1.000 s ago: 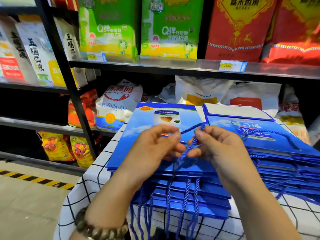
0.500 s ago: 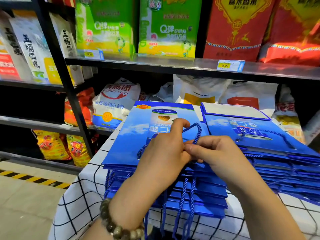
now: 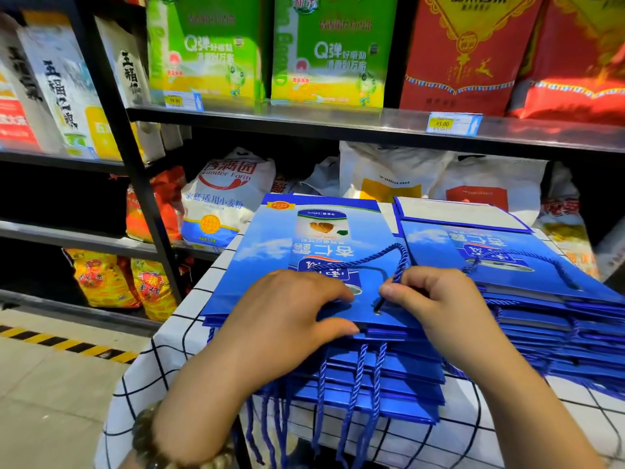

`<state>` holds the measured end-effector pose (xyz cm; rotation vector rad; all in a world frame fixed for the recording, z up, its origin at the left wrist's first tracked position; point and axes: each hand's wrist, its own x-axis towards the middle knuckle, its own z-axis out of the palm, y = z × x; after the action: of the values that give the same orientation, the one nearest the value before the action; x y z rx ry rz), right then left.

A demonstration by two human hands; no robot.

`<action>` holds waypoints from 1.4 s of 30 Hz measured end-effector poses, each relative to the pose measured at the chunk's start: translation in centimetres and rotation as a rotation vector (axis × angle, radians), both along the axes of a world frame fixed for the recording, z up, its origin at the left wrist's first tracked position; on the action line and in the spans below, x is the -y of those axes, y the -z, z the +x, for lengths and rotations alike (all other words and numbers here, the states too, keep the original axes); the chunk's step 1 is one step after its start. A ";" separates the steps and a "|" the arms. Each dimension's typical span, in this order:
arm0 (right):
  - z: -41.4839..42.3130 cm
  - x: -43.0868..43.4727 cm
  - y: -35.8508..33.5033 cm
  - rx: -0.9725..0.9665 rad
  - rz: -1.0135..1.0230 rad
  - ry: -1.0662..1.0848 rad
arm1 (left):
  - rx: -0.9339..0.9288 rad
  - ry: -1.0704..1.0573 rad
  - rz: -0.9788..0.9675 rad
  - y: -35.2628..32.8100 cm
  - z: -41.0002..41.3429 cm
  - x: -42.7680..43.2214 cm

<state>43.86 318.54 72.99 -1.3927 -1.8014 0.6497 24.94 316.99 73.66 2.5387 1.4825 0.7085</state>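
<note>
a: shop shelves (image 3: 304,121) behind, checked desk (image 3: 176,360). the blue bag (image 3: 270,265)?
b: flat on the stack (image 3: 389,394), long axis 6 to 12 o'clock, mouth at 6. left hand (image 3: 287,319) pinches its edge; right hand (image 3: 439,306) fingers clamp the cord (image 3: 372,257).

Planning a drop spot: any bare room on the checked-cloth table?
Bare white checked tablecloth only left of the left stack of blue paper bags, and a front strip below the right stack. Middle and right are crowded.

shop: shelves (image 3: 338,121) of rice bags (image 3: 466,49), price tag (image 3: 451,124).
</note>
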 end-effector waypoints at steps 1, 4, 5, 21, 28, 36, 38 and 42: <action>0.1 0.0 0.0 0.015 -0.005 -0.006 | -0.002 -0.002 0.025 0.1 0.0 0.0; 0.2 -0.2 -0.2 0.102 -0.034 -0.043 | -0.025 0.013 0.084 0.1 0.1 -0.1; 0.1 -0.2 -0.3 0.130 -0.031 -0.057 | -0.020 0.022 0.101 0.2 0.1 -0.1; -0.5 0.6 0.3 0.269 0.092 -0.132 | -0.124 -0.382 0.138 1.0 3.9 1.3; -0.7 0.9 0.8 0.186 0.114 -0.100 | -0.116 -0.369 0.243 1.5 4.4 0.5; 0.0 0.7 0.7 0.089 -0.042 -0.136 | 0.006 -0.179 0.256 2.9 2.6 1.3; 0.0 0.6 0.2 0.068 -0.097 -0.186 | 0.040 -0.154 0.252 3.1 2.3 1.4; -0.7 0.2 -0.2 0.228 -0.020 -0.213 | 0.154 -0.146 0.250 3.3 2.4 1.5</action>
<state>43.16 318.32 73.14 -1.3430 -2.1502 0.6399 27.36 315.46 70.39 2.4937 1.6295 1.1505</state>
